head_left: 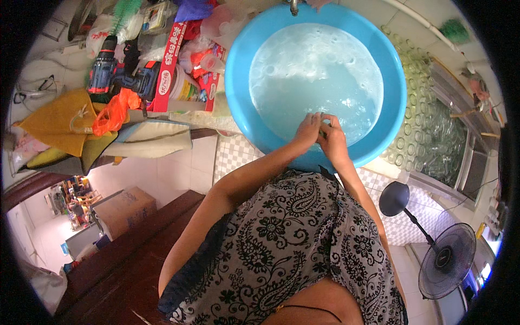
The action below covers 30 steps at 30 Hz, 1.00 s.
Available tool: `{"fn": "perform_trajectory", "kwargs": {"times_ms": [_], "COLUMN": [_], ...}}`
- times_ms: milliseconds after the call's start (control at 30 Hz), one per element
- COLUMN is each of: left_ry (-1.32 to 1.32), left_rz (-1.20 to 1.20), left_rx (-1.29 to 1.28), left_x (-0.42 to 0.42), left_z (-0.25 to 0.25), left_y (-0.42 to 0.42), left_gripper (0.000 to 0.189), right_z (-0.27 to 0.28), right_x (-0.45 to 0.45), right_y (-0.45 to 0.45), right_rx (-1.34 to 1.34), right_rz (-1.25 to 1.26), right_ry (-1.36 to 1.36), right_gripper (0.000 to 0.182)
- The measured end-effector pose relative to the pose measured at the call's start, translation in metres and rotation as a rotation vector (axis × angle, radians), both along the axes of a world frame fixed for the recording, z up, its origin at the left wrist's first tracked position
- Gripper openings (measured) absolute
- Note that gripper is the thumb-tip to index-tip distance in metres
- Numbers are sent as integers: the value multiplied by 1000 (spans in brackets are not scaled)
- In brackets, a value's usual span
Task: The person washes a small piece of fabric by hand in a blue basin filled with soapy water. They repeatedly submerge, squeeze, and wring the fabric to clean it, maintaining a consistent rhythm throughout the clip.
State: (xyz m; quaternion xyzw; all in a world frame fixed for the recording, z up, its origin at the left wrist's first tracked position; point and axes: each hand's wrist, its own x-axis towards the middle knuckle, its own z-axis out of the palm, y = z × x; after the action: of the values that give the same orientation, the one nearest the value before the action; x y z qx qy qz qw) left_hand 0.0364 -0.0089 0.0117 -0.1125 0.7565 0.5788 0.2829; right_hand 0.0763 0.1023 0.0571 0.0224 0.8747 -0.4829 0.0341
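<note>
Before me stands a large round blue plastic tub point(239, 97) of cloudy, sudsy water point(300, 97). Over its near side my left hand point(309, 129) and my right hand point(334, 140) meet, with fingers bent inward. Between them a small greenish thing point(323, 132) shows, mostly covered by the fingers, so its kind is unclear. Both hands appear to grip it, just above or at the water's surface. At the far rim a metal tap point(294, 7) points down at the tub.
Many clear glass jars point(406, 134) stand packed at the tub's right; more glassware point(443, 150) fills a metal sink. On the left are a red carton point(164, 69), a cordless drill point(103, 67) and an orange plastic bag point(113, 111). A pedestal fan point(447, 260) stands lower right.
</note>
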Motion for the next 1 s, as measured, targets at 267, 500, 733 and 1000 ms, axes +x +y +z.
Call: {"fn": "perform_trajectory", "kwargs": {"times_ms": [267,500,733,1000], "left_ry": [708,621,-442,-658], "left_rz": [-619,-732,-284,217], "left_rx": [-1179,-1070,91,501], "left_x": [-74,-88,-43,-4], "left_z": [-12,-5,48,17], "left_y": [-116,-118,-44,-3], "left_gripper": [10,29,58,39], "right_z": [-20,-25,-6,-2], "right_x": [0,0,-7,-8], "right_y": [13,9,-10,-9], "right_rx": [-298,-369,-226,32], "right_rz": [-246,-239,-169,-237], "right_ry": [-131,-248,71,184], "right_gripper": [17,18,18,17]}}
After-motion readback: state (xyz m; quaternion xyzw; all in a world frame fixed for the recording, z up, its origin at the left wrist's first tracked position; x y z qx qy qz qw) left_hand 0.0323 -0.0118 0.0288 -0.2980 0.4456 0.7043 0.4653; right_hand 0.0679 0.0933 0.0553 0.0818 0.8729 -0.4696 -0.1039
